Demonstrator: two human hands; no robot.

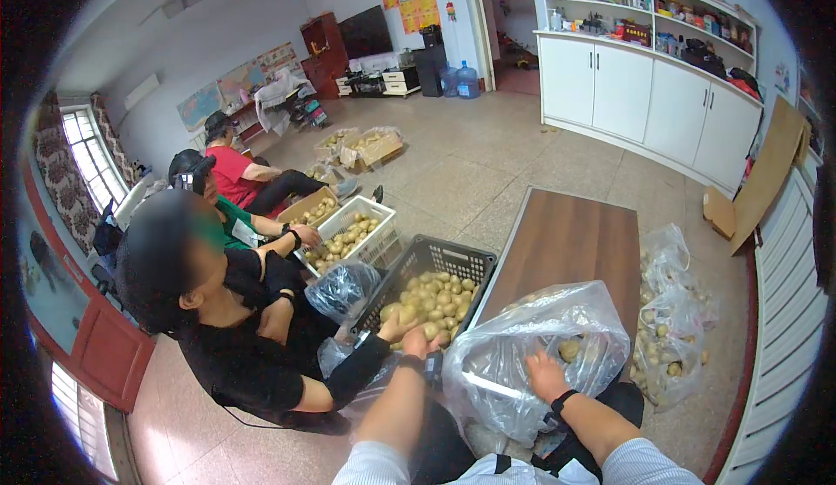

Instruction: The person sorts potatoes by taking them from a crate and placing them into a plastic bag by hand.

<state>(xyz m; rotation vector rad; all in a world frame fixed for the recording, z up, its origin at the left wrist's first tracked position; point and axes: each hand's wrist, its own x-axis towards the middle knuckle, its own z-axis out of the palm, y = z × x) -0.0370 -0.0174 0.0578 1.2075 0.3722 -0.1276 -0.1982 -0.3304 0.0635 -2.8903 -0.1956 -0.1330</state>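
Note:
My left hand (418, 342) reaches to the near edge of a grey plastic crate (489, 269) with many yellow-brown potatoes (434, 298) in it. Its fingers are partly hidden, so I cannot make out whether it grips one. A co-worker's hand (397, 326) is right beside it among the potatoes. My right hand (546, 375) lies with fingers extended in the mouth of a clear plastic bag (492, 354). Just beyond its fingertips, a single potato (569, 350) rests in the bag, apart from the hand. The bag spreads over the near end of a brown wooden table (566, 232).
To my left sits a person in black (235, 346); others sit farther along. A white crate (383, 224) and cardboard boxes (374, 150) hold more potatoes. Filled clear bags (670, 337) lie on the floor right of the table. White cabinets (623, 93) line the back wall.

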